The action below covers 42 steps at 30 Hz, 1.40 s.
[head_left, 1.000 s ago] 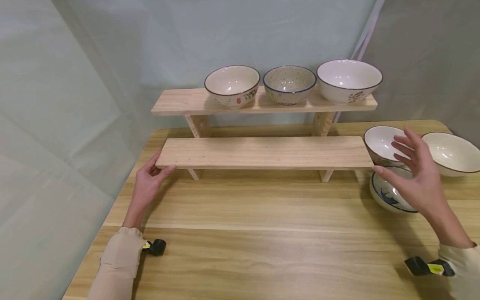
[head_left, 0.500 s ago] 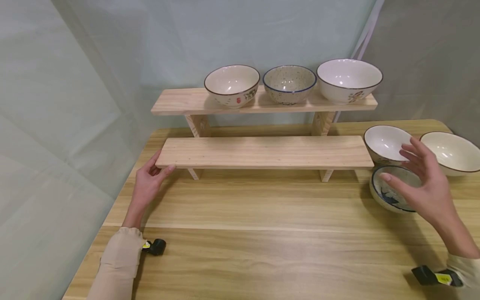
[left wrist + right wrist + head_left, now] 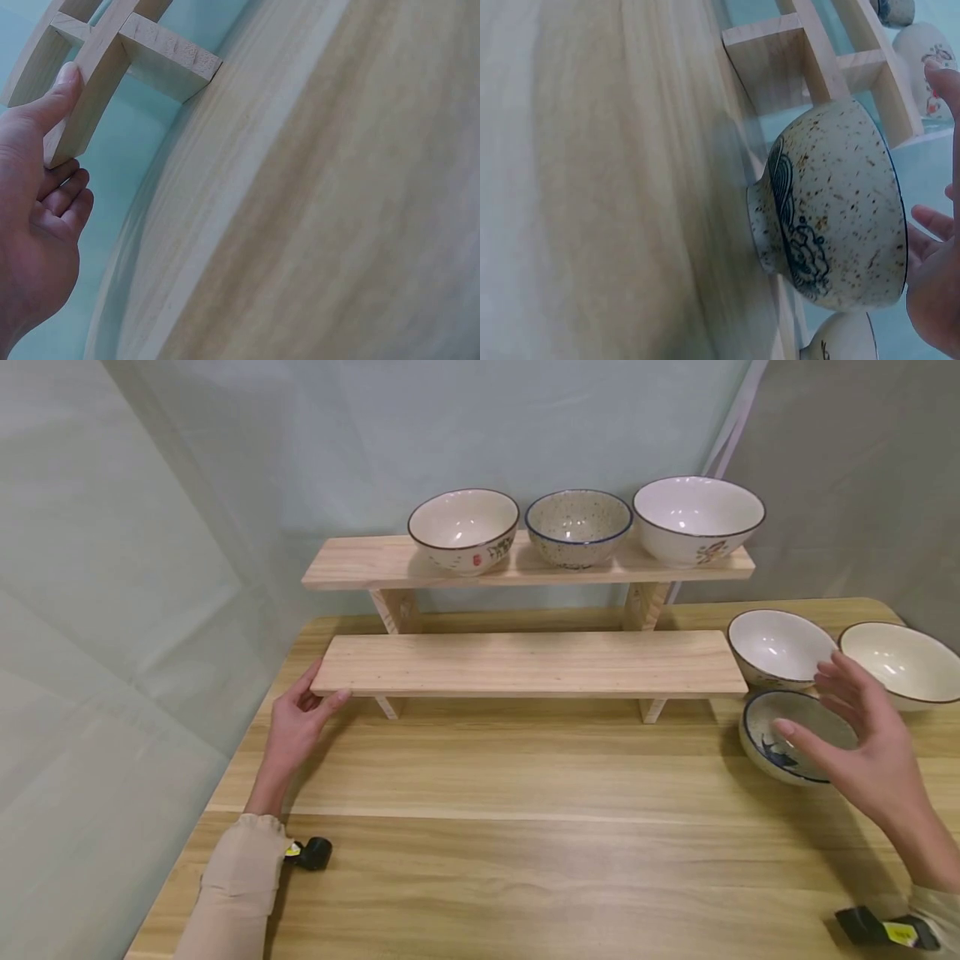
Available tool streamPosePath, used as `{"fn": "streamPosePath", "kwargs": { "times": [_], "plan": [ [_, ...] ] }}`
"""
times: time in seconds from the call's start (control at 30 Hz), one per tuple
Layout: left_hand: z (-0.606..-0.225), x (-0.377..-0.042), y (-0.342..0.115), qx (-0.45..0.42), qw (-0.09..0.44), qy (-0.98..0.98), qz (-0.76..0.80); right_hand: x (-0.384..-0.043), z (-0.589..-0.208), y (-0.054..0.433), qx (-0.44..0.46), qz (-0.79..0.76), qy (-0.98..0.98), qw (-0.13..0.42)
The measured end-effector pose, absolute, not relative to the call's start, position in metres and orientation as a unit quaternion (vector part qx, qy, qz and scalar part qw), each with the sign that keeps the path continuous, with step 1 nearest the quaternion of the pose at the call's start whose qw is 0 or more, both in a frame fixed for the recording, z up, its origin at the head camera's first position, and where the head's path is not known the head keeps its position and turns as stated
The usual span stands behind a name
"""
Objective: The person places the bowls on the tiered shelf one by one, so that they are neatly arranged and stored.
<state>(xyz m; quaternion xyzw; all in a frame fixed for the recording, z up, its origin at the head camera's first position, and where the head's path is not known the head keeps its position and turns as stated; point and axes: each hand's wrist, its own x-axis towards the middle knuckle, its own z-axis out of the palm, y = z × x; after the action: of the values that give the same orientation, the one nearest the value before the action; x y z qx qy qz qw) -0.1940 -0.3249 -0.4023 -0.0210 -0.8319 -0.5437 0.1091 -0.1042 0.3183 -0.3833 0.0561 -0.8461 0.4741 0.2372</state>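
My left hand (image 3: 291, 731) grips the left end of the lower board on a two-tier wooden shelf (image 3: 528, 664). In the left wrist view its thumb lies along the board's front edge, with the fingers curled beneath the end. My right hand (image 3: 877, 756) hovers with spread fingers over a speckled, blue-rimmed bowl (image 3: 768, 747) and holds nothing. Blue wave-like drawing marks the outside of that bowl (image 3: 840, 210) in the right wrist view, where it stands upright on the table just right of the shelf.
Three bowls stand on the upper board: a cream bowl (image 3: 463, 531), a speckled grey bowl (image 3: 577, 529) and a larger white bowl (image 3: 697, 522). Behind the blue-rimmed bowl sit a white bowl (image 3: 780, 647) and a wide cream bowl (image 3: 903, 664). Pale curtains surround the wooden table (image 3: 525, 852).
My right hand has drawn away from the lower board's right end, moving right and toward me over the blue-rimmed bowl. The left hand and the shelf have stayed put.
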Motion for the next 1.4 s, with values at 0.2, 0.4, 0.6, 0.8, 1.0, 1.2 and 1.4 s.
{"fn": "streamPosePath", "kwargs": {
  "times": [0.2,0.4,0.6,0.8,1.0,1.2,1.4],
  "plan": [
    [-0.402,-0.194,-0.324,-0.021,0.106,-0.831,-0.545,-0.1,-0.387,0.323,0.047,0.461,-0.854,0.237],
    [-0.401,-0.195,-0.324,-0.023,0.106,-0.831,-0.545,-0.097,-0.389,0.327,0.04,0.448,-0.861,0.237],
    [-0.402,-0.195,-0.324,-0.021,0.107,-0.833,-0.543,-0.095,-0.391,0.331,0.052,0.451,-0.856,0.248],
    [-0.401,-0.196,-0.324,-0.021,0.11,-0.833,-0.542,-0.094,-0.395,0.334,0.05,0.454,-0.852,0.258],
    [-0.402,-0.195,-0.324,-0.019,0.107,-0.831,-0.545,-0.09,-0.398,0.336,0.04,0.447,-0.858,0.248],
    [-0.402,-0.195,-0.326,-0.016,0.105,-0.832,-0.545,-0.086,-0.402,0.339,0.025,0.45,-0.863,0.226],
    [-0.403,-0.195,-0.327,-0.017,0.102,-0.832,-0.545,-0.083,-0.406,0.342,0.02,0.441,-0.874,0.205]
  ]
}}
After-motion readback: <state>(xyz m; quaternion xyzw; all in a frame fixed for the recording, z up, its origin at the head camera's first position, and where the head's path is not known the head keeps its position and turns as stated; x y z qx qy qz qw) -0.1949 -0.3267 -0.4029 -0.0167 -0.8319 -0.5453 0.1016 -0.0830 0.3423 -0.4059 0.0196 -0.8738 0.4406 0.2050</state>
